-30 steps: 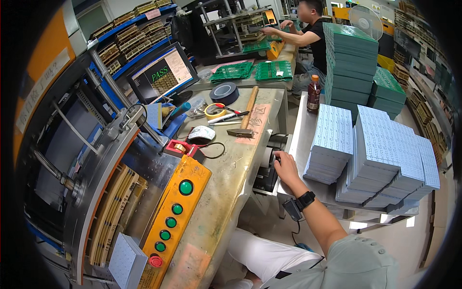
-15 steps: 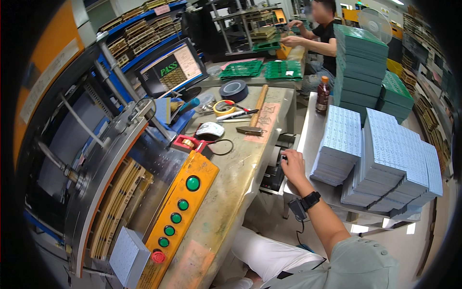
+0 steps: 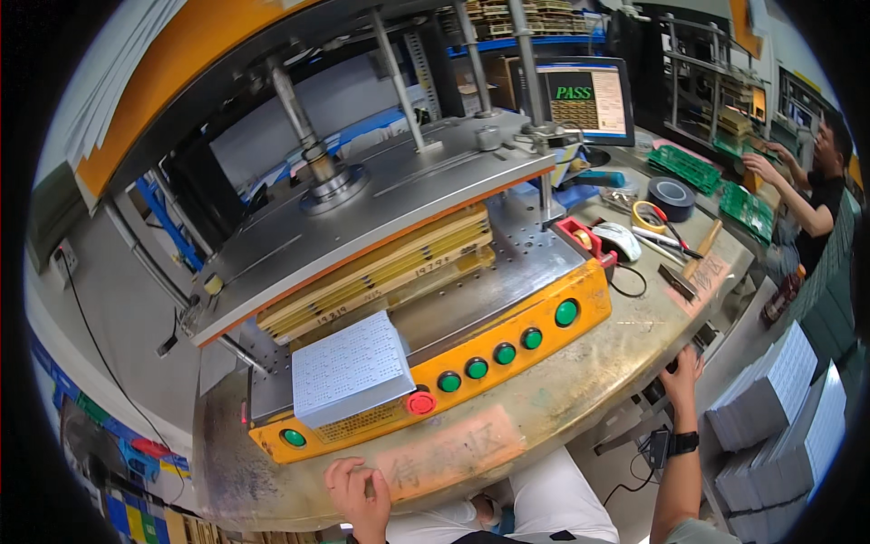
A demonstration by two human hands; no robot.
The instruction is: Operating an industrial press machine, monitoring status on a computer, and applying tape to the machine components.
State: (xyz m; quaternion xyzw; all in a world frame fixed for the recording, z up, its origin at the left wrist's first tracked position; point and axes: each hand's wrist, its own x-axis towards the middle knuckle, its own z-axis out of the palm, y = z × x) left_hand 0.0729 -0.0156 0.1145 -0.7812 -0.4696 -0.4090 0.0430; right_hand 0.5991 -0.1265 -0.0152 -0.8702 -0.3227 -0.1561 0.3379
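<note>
A squared stack of thin boards (image 3: 349, 363), pale blue-white on top with rows of fine marks and grey along its layered side, sits on the left part of the orange-yellow control bar (image 3: 580, 299), just in front of the press's flat plate fixture (image 3: 390, 267). The bar carries round green buttons and a red mushroom-shaped knob (image 3: 421, 403); behind it lies a smooth metal bed (image 3: 507, 263) pierced with small holes.

The person's left hand (image 3: 361, 490) hovers at the front edge of the worn, scuffed bench (image 3: 245, 494), palm partly turned down, fingers loosely bent and apart, holding nothing visible. It is just beside a flat pink sheet (image 3: 449, 449). The right arm stretches forward, a black band (image 3: 684, 442) around its wrist; the right hand (image 3: 681, 374) bends its fingers over a dark object (image 3: 654, 394) below the bench's edge, and whether it grips cannot be told.

The stack lies flat, its longer side appearing to run left to right, roughly along the bar, with the right end angled away from the person. Farther right stand more stacks of pale boards (image 3: 766, 390); a hammer (image 3: 693, 267) rests on the bench.
</note>
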